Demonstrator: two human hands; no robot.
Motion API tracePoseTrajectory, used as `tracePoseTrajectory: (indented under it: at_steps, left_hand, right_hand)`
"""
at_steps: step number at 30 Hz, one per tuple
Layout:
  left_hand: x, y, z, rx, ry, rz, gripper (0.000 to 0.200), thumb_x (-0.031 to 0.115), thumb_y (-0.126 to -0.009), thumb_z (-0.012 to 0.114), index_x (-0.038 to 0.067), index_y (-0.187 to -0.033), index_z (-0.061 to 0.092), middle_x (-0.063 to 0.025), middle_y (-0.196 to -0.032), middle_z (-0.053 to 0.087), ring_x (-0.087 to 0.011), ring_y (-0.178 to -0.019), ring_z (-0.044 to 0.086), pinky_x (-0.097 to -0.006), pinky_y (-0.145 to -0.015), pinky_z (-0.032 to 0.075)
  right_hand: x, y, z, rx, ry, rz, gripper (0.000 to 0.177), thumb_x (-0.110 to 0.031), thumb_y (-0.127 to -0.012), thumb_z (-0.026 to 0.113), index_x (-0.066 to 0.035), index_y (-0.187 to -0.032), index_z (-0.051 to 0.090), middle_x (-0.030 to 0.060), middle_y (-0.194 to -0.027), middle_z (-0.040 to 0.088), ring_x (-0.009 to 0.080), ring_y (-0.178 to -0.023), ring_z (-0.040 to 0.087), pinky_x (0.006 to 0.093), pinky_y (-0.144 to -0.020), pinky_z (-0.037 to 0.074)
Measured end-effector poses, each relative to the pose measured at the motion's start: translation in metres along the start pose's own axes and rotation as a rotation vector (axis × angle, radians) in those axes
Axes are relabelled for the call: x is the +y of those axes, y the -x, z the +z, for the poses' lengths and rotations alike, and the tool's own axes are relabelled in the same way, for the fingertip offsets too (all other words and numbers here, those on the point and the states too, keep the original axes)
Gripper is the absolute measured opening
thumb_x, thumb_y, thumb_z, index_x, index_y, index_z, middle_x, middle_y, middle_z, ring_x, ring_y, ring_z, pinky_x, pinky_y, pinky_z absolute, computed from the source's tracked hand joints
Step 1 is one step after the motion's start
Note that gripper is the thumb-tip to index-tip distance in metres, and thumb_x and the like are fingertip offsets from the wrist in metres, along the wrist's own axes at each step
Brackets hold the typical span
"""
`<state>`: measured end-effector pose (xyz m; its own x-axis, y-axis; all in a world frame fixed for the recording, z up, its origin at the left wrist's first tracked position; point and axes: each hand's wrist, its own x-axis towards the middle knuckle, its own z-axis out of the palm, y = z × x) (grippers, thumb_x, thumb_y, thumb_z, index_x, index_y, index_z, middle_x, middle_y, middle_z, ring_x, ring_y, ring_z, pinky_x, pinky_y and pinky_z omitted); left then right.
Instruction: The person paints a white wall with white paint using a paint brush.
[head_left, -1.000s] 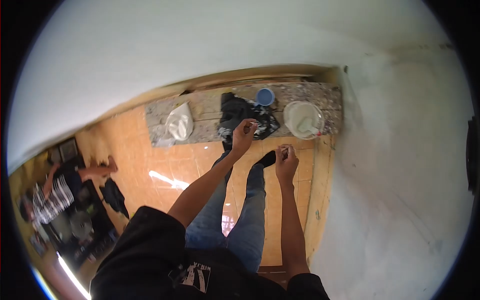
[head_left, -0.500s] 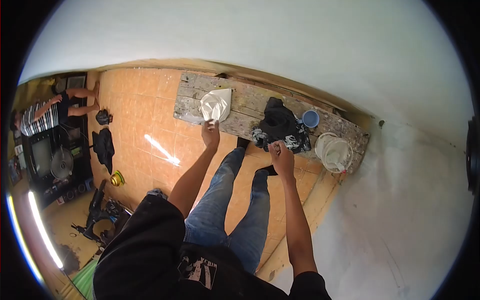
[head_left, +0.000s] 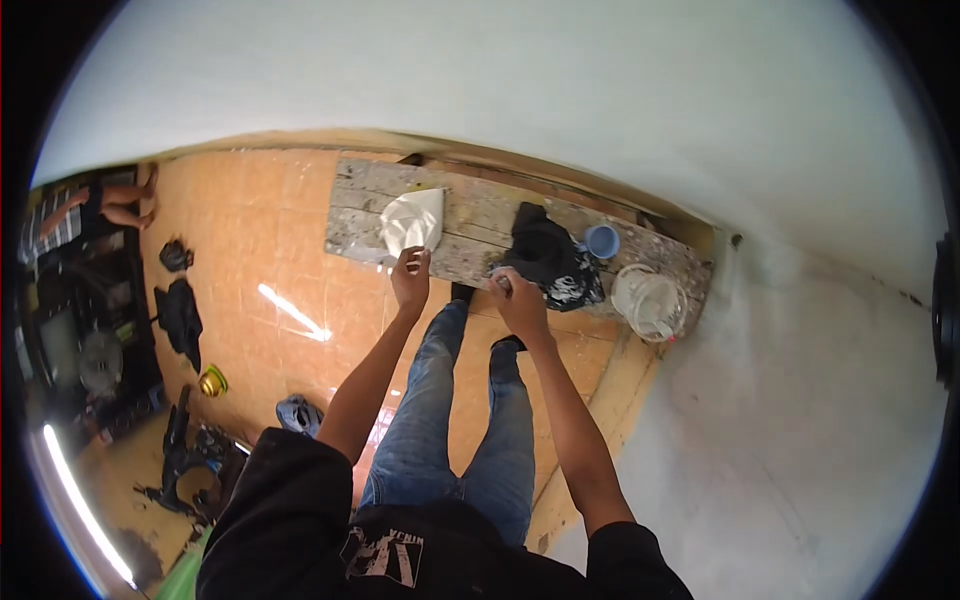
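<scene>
A whitish, shiny plastic bag (head_left: 412,222) lies on the left part of a weathered wooden bench (head_left: 475,240). My left hand (head_left: 410,283) is at the bag's near edge, fingers bent and drawn together; what they pinch is too small to make out. A black cloth (head_left: 540,250) with a black-and-white patterned part (head_left: 572,290) sits in a heap on the bench. Just in front of its left side is my right hand (head_left: 522,305), fingers curled in a closed pinch with their contents hidden.
Beyond the cloth stand a blue cup (head_left: 602,241) and a whitish plastic tub (head_left: 650,303). A pale wall (head_left: 780,400) borders the right. On the tiled floor are a golden bowl (head_left: 212,381) and dark items (head_left: 178,320). A person (head_left: 95,208) sits at far left.
My right hand has moved left, closer to my left hand. My left hand has drawn slightly back from the bag. The whole view has shifted a little as my head moved.
</scene>
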<state>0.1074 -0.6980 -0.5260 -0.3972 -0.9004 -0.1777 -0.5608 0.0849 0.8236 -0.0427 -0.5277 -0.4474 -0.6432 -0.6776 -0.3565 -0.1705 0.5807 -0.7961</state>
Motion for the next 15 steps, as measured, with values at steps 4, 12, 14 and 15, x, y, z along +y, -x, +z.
tracePoseTrajectory:
  at_steps: [4, 12, 14, 15]
  left_hand:
    - [0.028, 0.027, 0.026, -0.098, 0.043, -0.022, 0.027, 0.030, -0.090, 0.066, 0.004, -0.101, 0.066, -0.0094, -0.083, 0.067, -0.0193, -0.075, 0.063, -0.0334, -0.070, 0.050]
    - [0.037, 0.059, 0.097, -0.369, 0.128, 0.076, 0.020, 0.022, -0.092, 0.065, 0.004, -0.100, 0.065, -0.0069, -0.083, 0.067, -0.0169, -0.074, 0.063, -0.0322, -0.067, 0.049]
    - [0.048, 0.069, 0.115, -0.425, 0.088, 0.192, 0.019, 0.021, -0.092, 0.065, 0.004, -0.100, 0.065, -0.0069, -0.083, 0.067, -0.0165, -0.073, 0.062, -0.0316, -0.066, 0.049]
    - [0.054, 0.074, 0.122, -0.456, 0.073, 0.238, 0.018, 0.020, -0.092, 0.065, 0.004, -0.100, 0.065, -0.0071, -0.083, 0.067, -0.0163, -0.072, 0.062, -0.0312, -0.065, 0.049]
  right_hand:
    - [0.022, 0.010, -0.007, 0.098, 0.010, -0.002, 0.023, -0.028, -0.090, 0.065, -0.005, -0.091, 0.063, 0.0097, -0.061, 0.060, 0.0236, -0.055, 0.061, 0.0343, -0.053, 0.045]
    - [0.055, 0.058, -0.069, 0.213, -0.065, 0.201, 0.026, -0.030, -0.092, 0.064, -0.004, -0.095, 0.064, 0.0081, -0.068, 0.064, 0.0195, -0.059, 0.062, 0.0320, -0.056, 0.047]
    - [0.066, 0.070, -0.091, 0.252, -0.036, 0.241, 0.026, -0.029, -0.091, 0.065, -0.004, -0.098, 0.065, 0.0096, -0.073, 0.067, 0.0205, -0.065, 0.066, 0.0320, -0.061, 0.050]
    - [0.074, 0.077, -0.100, 0.281, -0.039, 0.243, 0.026, -0.029, -0.091, 0.065, -0.004, -0.098, 0.065, 0.0101, -0.075, 0.068, 0.0208, -0.067, 0.067, 0.0319, -0.062, 0.050]
